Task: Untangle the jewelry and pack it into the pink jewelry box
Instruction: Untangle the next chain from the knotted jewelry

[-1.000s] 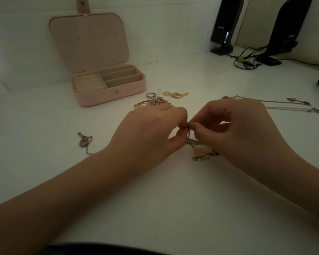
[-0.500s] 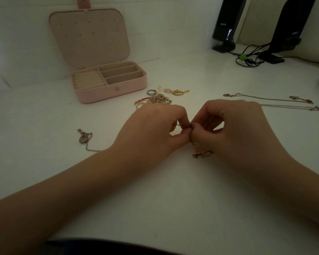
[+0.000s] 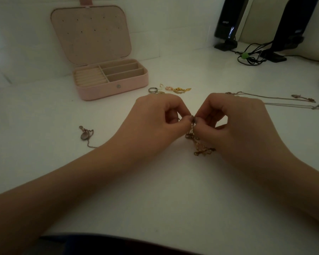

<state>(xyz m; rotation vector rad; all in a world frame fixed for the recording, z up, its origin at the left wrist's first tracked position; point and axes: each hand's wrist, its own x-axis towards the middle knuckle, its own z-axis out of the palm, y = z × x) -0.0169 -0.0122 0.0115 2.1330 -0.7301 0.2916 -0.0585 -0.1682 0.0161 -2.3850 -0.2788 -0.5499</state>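
Observation:
A tangled gold chain [image 3: 201,146] hangs between my two hands at the table's middle, its lower end bunched on the white surface. My left hand [image 3: 155,124] and my right hand [image 3: 234,126] both pinch its upper end, fingertips almost touching. The pink jewelry box [image 3: 92,92] stands open at the back left, lid upright, its compartments showing nothing inside. A silver ring [image 3: 152,90] and small gold pieces [image 3: 179,89] lie just beyond my left hand. A pendant on a thin chain [image 3: 85,135] lies to the left. Two long thin necklaces [image 3: 276,98] stretch out at the right.
Two black speakers [image 3: 228,23] with a bundle of black cables [image 3: 250,56] stand at the back right. A white wall rises behind the box. The white table [image 3: 164,196] reaches to my body at the near edge.
My hands have kept pinching the chain's top and shifted slightly, the fingertips working closer together. The bunched lower end has spread a little on the table.

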